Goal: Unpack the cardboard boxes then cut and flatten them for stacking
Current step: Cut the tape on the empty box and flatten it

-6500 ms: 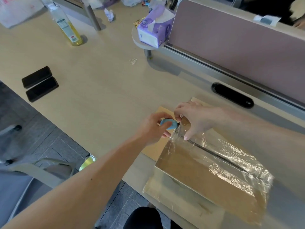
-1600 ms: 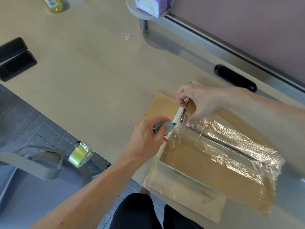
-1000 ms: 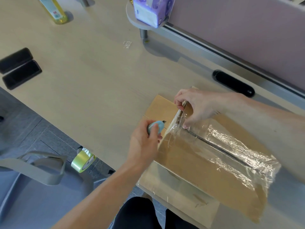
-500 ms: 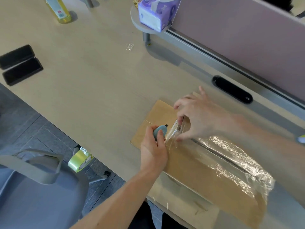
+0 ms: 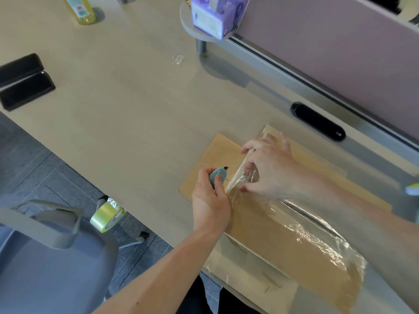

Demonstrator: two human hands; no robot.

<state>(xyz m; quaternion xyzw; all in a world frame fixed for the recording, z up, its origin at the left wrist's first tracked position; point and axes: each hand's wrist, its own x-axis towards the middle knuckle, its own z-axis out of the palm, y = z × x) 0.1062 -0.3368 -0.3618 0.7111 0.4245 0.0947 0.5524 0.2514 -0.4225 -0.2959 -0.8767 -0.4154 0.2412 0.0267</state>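
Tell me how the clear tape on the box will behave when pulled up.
The clear tape looks thin and wrinkled, so probably floppy and light. Its end crumples where the right hand pinches it, so it may stick to itself.

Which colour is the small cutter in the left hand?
Light blue cutter, seen in the head view.

The blue cutter (image 5: 218, 175) is largely covered by the left hand (image 5: 210, 205); its blade is too small to be judged. At the desk's (image 5: 136, 105) far edge, the yellow bottle (image 5: 82, 10) and tissue box (image 5: 214, 17) are cropped by the view's top.
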